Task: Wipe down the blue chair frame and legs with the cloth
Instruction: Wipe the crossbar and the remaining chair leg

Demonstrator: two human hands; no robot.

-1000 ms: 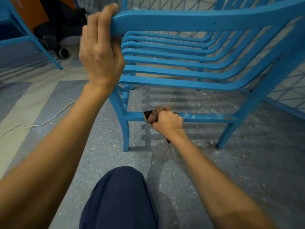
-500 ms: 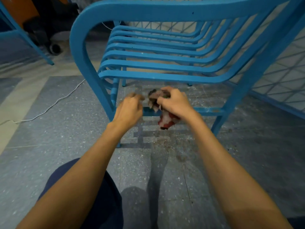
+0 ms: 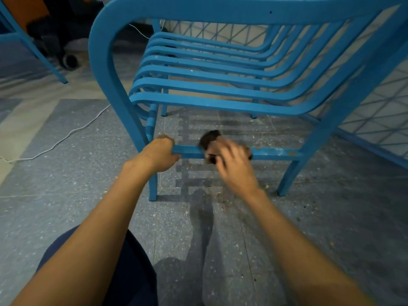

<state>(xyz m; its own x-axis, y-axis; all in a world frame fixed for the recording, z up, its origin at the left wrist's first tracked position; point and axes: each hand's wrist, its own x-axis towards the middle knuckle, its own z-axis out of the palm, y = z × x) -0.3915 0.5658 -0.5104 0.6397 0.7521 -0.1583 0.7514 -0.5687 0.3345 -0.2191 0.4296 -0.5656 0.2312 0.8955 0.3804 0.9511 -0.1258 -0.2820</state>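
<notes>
Dark and crumpled, the cloth (image 3: pixel 209 139) is bunched under the right hand (image 3: pixel 234 166) just right of the frame's centre. That hand is blurred, but its fingers curl over the cloth and press it against the low blue crossbar (image 3: pixel 273 153). A dark fold of fabric sticks up above the knuckles. To its left the left hand (image 3: pixel 160 153) is wrapped tightly round the same bar at its left end, right beside the near leg.

The bar joins the two near legs of the blue-painted slatted metal chair (image 3: pixel 198 9), whose curved frame and rows of seat slats fill the upper half of the frame. Chips in the paint show on the bar to the right of the cloth.

The chair stands on a speckled grey-blue floor (image 3: pixel 331 217). A thin white cable (image 3: pixel 66 135) trails across it at left. A knee in dark blue fabric (image 3: pixel 132 272) shows at the bottom. At upper left are another blue frame leg (image 3: pixel 33 43) and a black wheeled object (image 3: pixel 66 58), too dim to identify.
</notes>
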